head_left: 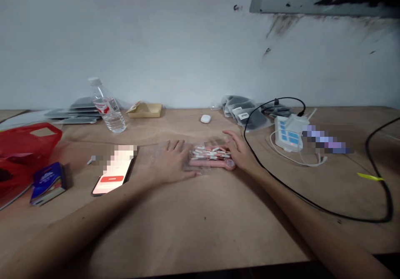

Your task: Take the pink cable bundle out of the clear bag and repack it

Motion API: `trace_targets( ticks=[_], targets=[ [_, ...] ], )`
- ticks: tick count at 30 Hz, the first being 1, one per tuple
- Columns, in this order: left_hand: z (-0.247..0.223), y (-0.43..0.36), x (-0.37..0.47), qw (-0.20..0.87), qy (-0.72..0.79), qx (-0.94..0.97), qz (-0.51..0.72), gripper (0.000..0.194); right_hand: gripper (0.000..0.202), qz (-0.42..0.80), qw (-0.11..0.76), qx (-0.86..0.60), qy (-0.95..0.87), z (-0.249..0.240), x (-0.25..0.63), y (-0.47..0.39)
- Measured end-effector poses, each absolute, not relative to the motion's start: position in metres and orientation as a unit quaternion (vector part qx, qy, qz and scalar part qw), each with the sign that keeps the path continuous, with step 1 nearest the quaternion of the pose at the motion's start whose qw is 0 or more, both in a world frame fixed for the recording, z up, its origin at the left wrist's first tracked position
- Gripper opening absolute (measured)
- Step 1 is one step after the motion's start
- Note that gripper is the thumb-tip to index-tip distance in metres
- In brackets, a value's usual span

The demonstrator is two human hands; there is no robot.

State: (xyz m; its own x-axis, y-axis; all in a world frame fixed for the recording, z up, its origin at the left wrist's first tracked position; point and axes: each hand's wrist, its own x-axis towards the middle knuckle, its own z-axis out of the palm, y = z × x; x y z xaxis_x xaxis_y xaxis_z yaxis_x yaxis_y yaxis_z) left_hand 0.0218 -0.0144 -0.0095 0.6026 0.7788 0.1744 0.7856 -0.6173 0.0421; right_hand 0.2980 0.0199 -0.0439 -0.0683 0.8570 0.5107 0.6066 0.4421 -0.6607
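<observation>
A clear plastic bag (pixel 204 170) lies flat on the table in front of me. Inside are a pink stick-like handle (pixel 208 162) with a round end and several small pink-and-white pieces (pixel 212 154). My left hand (pixel 173 160) rests palm down on the bag's left part, its fingers spread. At the bag's right end is my right hand (pixel 239 150), touching it, with a finger stretched forward and apart from the others. Some of the right fingertips are hard to make out.
A lit phone (pixel 114 172), a blue packet (pixel 48 183) and a red bag (pixel 28 149) are at left. Behind stand a water bottle (pixel 108 108), cardboard tray (pixel 145 111), white case (pixel 205 119) and grey packets (pixel 246 112). A power strip (pixel 287 135) and looping black cable (pixel 300 197) lie right.
</observation>
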Motion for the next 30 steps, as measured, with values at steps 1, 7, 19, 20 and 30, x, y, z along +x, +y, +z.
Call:
trace_targets(
  ticks=[1,7,19,20,30],
  targets=[
    [-0.010,-0.014,0.021,0.021,-0.439,-0.894,-0.087,0.086,0.047,0.167,0.443,-0.519,-0.712,-0.046,0.300,0.022],
    [-0.012,-0.008,0.014,0.017,-0.425,-0.900,-0.100,0.084,0.049,0.261,0.399,-0.490,-0.730,-0.048,0.292,0.014],
    [-0.013,-0.007,0.011,0.021,-0.392,-0.915,-0.092,0.087,0.057,0.277,0.414,-0.475,-0.725,-0.050,0.272,0.012],
    [-0.013,-0.007,0.011,0.016,-0.393,-0.915,-0.093,0.087,0.053,0.250,0.426,-0.478,-0.726,-0.048,0.275,0.013],
    [-0.012,-0.007,0.010,0.013,-0.396,-0.914,-0.084,0.087,0.043,0.169,0.292,-0.385,-0.859,-0.030,0.297,0.010]
  ],
)
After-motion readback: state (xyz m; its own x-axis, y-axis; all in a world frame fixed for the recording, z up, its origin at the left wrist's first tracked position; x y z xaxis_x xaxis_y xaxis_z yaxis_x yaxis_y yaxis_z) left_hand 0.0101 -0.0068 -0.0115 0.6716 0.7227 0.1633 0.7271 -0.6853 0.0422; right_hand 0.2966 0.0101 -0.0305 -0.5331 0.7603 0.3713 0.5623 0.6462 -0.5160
